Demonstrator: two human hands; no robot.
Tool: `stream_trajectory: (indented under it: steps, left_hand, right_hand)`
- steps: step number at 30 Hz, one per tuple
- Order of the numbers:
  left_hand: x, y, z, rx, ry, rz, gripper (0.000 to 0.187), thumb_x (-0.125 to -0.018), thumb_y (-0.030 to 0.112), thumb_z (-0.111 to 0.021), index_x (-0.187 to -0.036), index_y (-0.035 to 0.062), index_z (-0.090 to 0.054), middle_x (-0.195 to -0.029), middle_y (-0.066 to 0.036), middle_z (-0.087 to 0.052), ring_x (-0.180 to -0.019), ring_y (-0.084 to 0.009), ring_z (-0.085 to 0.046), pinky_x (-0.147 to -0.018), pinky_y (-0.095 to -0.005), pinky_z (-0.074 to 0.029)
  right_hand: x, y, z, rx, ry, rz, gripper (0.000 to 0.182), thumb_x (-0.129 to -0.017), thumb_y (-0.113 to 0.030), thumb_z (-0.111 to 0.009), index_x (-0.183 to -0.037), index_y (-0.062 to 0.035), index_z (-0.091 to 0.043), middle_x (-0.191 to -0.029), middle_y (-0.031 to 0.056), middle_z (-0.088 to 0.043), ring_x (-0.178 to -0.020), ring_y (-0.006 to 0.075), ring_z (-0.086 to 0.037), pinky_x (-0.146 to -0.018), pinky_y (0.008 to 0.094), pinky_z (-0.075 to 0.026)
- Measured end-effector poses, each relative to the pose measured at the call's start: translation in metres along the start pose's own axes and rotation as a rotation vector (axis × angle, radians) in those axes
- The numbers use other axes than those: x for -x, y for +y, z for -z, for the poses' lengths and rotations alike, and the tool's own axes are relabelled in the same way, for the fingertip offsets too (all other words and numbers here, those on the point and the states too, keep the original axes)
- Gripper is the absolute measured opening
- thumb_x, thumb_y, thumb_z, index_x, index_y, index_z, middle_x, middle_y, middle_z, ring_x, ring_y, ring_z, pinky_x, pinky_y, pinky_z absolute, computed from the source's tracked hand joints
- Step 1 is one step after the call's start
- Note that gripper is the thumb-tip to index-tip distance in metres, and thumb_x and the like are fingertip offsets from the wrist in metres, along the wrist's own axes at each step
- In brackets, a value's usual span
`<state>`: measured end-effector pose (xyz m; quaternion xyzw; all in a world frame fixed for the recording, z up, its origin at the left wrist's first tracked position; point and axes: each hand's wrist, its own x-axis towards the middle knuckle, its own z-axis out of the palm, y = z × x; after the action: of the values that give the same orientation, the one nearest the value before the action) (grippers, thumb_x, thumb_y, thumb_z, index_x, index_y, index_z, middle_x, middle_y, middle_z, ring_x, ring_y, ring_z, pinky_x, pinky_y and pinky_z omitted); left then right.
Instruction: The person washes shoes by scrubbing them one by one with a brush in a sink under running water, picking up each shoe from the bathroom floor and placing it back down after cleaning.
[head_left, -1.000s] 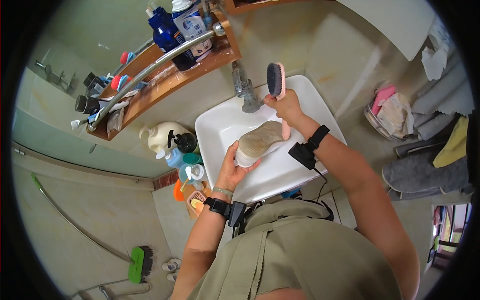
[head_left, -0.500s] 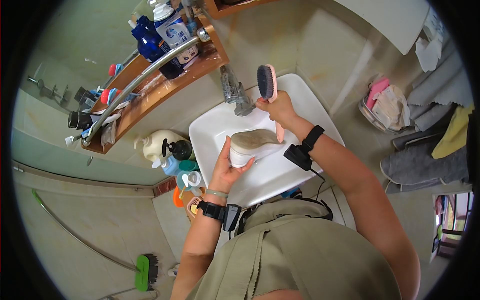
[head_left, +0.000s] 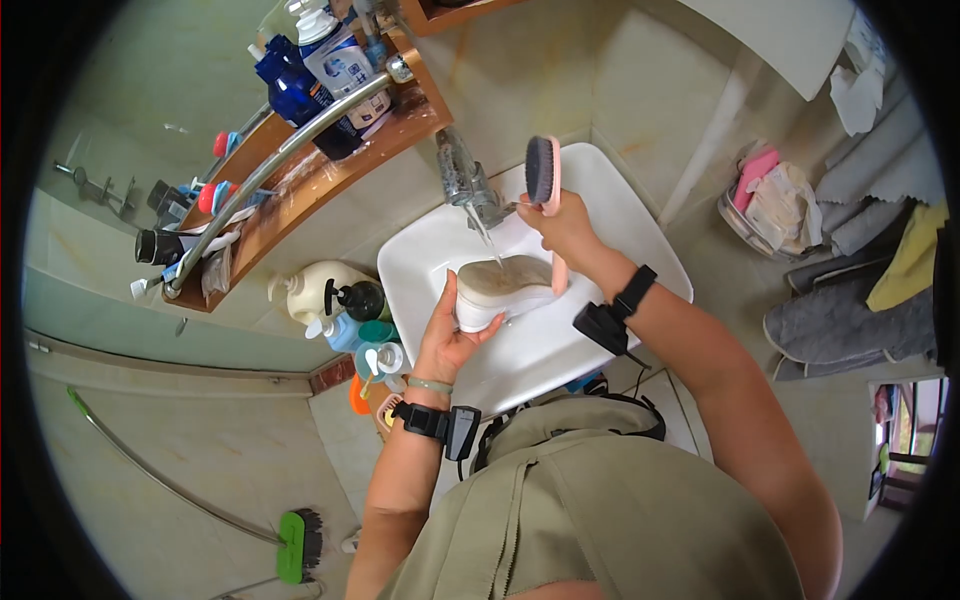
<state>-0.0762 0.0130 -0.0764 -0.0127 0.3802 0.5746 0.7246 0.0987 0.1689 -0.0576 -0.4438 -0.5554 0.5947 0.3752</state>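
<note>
Over the white sink (head_left: 628, 225), my left hand (head_left: 448, 338) grips one end of a shoe (head_left: 515, 282) with a white sole edge and a dirty grey-brown face turned up. Water runs from the metal faucet (head_left: 462, 180) down onto the shoe. My right hand (head_left: 565, 225) is closed round the pink handle of a brush (head_left: 544, 172), its dark bristles raised beside the faucet. Fingers of that hand also reach the faucet's lever, partly hidden. The handle's lower end hangs next to the shoe's right end.
A wooden shelf (head_left: 235, 262) with a metal rail and blue bottles (head_left: 290, 85) is at upper left. Pump bottles (head_left: 358, 300) stand left of the sink. A basket (head_left: 770, 215) and grey slippers (head_left: 830, 315) are at right. A green broom (head_left: 292, 546) is at lower left.
Water now flows from the faucet onto the shoe. The brush in my right hand has shifted slightly right and turned more upright. My left hand and the shoe have barely moved.
</note>
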Motion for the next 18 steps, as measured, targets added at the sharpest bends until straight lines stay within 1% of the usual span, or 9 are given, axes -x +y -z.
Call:
stream_trajectory:
  steps: [1,2,4,5,9,11,12,14,18]
  left_hand:
    - [0.000,0.000,0.000,-0.022,-0.001,0.000,0.050,-0.087,0.050,-0.061,-0.121,0.0133,-0.053,-0.121,-0.009,-0.057,-0.111,-0.0288,-0.055,-0.083,-0.0471,-0.054]
    - [0.000,0.000,0.000,-0.025,0.001,0.007,0.050,-0.087,0.050,-0.061,-0.121,0.0133,-0.053,-0.121,-0.009,-0.057,-0.111,-0.0288,-0.055,-0.083,-0.0471,-0.054]
    - [0.000,-0.002,-0.002,-0.092,0.004,-0.019,0.051,-0.087,0.051,-0.059,-0.121,0.0134,-0.053,-0.119,-0.009,-0.059,-0.109,-0.0284,-0.057,-0.080,-0.0450,-0.056]
    - [-0.001,-0.002,-0.002,-0.097,0.006,-0.009,0.051,-0.087,0.051,-0.059,-0.121,0.0134,-0.053,-0.119,-0.009,-0.059,-0.109,-0.0284,-0.057,-0.080,-0.0450,-0.056]
    - [-0.004,-0.001,-0.008,-0.200,0.034,-0.042,0.051,-0.089,0.054,-0.055,-0.120,0.0138,-0.054,-0.117,-0.008,-0.061,-0.105,-0.0269,-0.060,-0.075,-0.0418,-0.058]
    - [-0.005,0.001,-0.011,-0.243,0.039,-0.050,0.051,-0.089,0.055,-0.053,-0.120,0.0140,-0.054,-0.116,-0.008,-0.061,-0.103,-0.0263,-0.061,-0.074,-0.0407,-0.058]
    - [-0.006,0.002,-0.012,-0.279,0.037,-0.058,0.051,-0.090,0.054,-0.052,-0.120,0.0131,-0.054,-0.115,-0.008,-0.061,-0.102,-0.0249,-0.062,-0.075,-0.0387,-0.058]
    - [-0.007,0.004,-0.016,-0.328,0.033,-0.059,0.051,-0.091,0.054,-0.051,-0.121,0.0122,-0.054,-0.114,-0.008,-0.062,-0.101,-0.0235,-0.063,-0.076,-0.0367,-0.058]
    - [-0.004,0.008,-0.011,-0.435,0.074,-0.092,0.050,-0.093,0.052,-0.048,-0.122,0.0111,-0.054,-0.114,-0.008,-0.062,-0.101,-0.0233,-0.063,-0.074,-0.0368,-0.059]
  right_hand:
    - [0.006,0.004,0.004,0.089,0.020,0.002,0.035,-0.082,-0.024,-0.071,-0.104,-0.0003,-0.059,-0.079,0.0032,-0.055,-0.056,0.0100,-0.050,-0.043,0.0254,-0.041]
    - [0.015,0.006,0.010,0.087,0.025,-0.003,0.035,-0.082,-0.024,-0.071,-0.104,-0.0003,-0.059,-0.079,0.0032,-0.055,-0.056,0.0100,-0.050,-0.043,0.0254,-0.041]
    - [0.037,0.008,0.025,0.222,-0.030,0.062,0.049,-0.079,-0.032,-0.072,-0.108,0.0022,-0.053,-0.079,0.0111,-0.062,-0.066,0.0182,-0.060,-0.057,0.0320,-0.048]
    - [0.046,0.014,0.032,0.354,-0.066,-0.018,0.062,-0.086,-0.038,-0.062,-0.126,0.0050,-0.044,-0.087,0.0141,-0.062,-0.074,0.0210,-0.062,-0.067,0.0340,-0.050]
    - [0.068,0.022,0.036,0.279,-0.085,-0.280,0.067,-0.093,-0.041,-0.051,-0.140,0.0019,-0.032,-0.093,0.0184,-0.063,-0.081,0.0287,-0.063,-0.074,0.0385,-0.050]
    - [0.074,0.019,0.025,0.430,-0.256,-0.126,0.061,-0.096,-0.039,-0.043,-0.147,-0.0105,-0.024,-0.105,0.0224,-0.062,-0.088,0.0366,-0.063,-0.079,0.0413,-0.049]
    - [0.079,0.015,0.016,0.419,-0.248,-0.128,0.061,-0.096,-0.039,-0.043,-0.147,-0.0105,-0.024,-0.105,0.0224,-0.062,-0.088,0.0366,-0.063,-0.079,0.0413,-0.049]
    - [0.087,0.009,-0.001,0.460,-0.322,0.216,0.053,-0.097,-0.037,-0.043,-0.145,-0.0189,-0.031,-0.109,0.0234,-0.062,-0.094,0.0394,-0.061,-0.083,0.0423,-0.047]
    - [0.071,0.047,-0.002,0.413,-0.348,0.265,0.049,-0.097,-0.032,-0.042,-0.144,-0.0239,-0.033,-0.113,0.0226,-0.061,-0.098,0.0380,-0.061,-0.087,0.0411,-0.046]
